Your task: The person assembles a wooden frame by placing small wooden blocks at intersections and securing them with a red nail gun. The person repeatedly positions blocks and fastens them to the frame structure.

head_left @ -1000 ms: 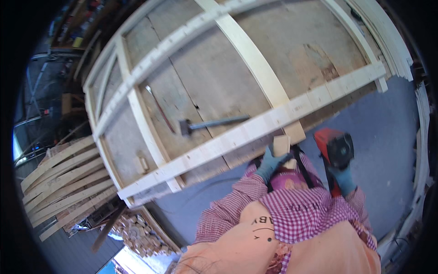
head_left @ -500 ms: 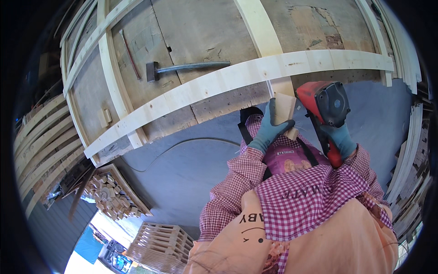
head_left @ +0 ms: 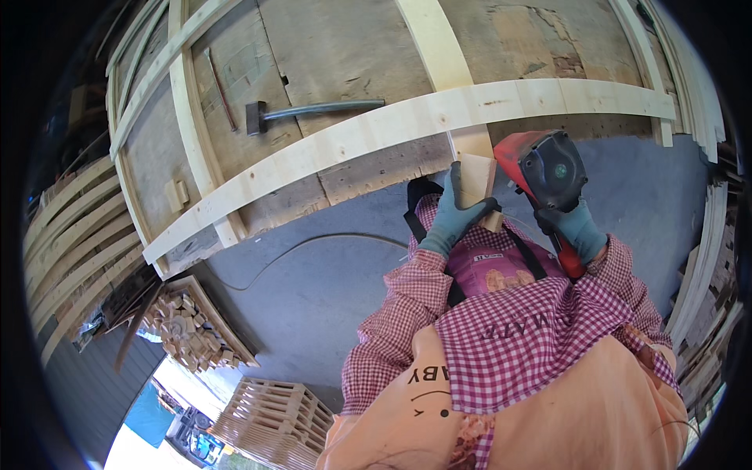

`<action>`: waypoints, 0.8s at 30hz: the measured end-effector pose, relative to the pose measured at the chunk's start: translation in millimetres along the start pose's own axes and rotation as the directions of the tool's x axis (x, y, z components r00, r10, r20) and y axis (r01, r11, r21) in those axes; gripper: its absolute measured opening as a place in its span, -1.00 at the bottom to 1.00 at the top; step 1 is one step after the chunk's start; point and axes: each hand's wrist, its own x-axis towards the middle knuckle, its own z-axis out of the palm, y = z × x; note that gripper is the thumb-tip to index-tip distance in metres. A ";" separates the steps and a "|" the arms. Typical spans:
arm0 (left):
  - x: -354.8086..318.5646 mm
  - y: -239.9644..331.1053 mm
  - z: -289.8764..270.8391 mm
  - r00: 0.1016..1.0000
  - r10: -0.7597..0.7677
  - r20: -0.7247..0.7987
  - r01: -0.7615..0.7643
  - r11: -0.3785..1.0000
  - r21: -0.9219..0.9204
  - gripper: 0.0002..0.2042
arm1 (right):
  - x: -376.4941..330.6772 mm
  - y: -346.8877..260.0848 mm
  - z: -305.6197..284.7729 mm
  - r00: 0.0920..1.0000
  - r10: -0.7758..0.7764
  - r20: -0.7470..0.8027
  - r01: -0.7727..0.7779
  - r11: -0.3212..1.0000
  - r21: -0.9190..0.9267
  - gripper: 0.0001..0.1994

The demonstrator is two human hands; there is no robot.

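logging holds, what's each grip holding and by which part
Left grip: wood block, by left side and lower end. Right grip: red power tool, by its handle.

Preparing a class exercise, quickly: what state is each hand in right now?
Left hand: closed, holding a pale wooden block.
Right hand: closed, holding a red and black power tool by its handle.

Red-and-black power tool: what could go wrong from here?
The left hand grips a wood block close to the red-and-black power tool in the right hand, so a slip might injure it. The thin hose or cable lying on the floor might catch a foot.
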 end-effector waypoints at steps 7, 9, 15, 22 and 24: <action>-0.4 6.1 1.0 0.999 -0.013 -0.032 0.013 1.000 0.027 -0.04 | 2.1 -5.5 -7.0 0.997 -0.029 0.066 0.029 1.000 0.011 -0.63; 0.1 5.0 3.2 0.999 -0.004 -0.049 0.005 1.000 0.028 -0.05 | 2.3 -5.0 -8.4 0.996 -0.070 0.058 0.069 0.997 0.017 -0.62; -2.1 19.4 25.4 0.941 -0.068 -0.332 0.111 0.987 0.115 0.06 | 1.3 -3.2 -14.3 0.998 -0.014 0.064 0.011 0.999 0.051 -0.57; 24.3 45.3 45.0 0.847 -0.132 -0.516 0.400 0.797 0.453 0.15 | -5.4 8.0 -39.6 0.992 -0.125 0.001 0.125 0.990 0.061 -0.55; 33.5 36.9 52.6 0.836 -0.031 -0.547 0.389 0.737 0.553 0.15 | -7.0 12.6 -50.5 0.989 -0.146 -0.008 0.146 0.989 0.019 -0.55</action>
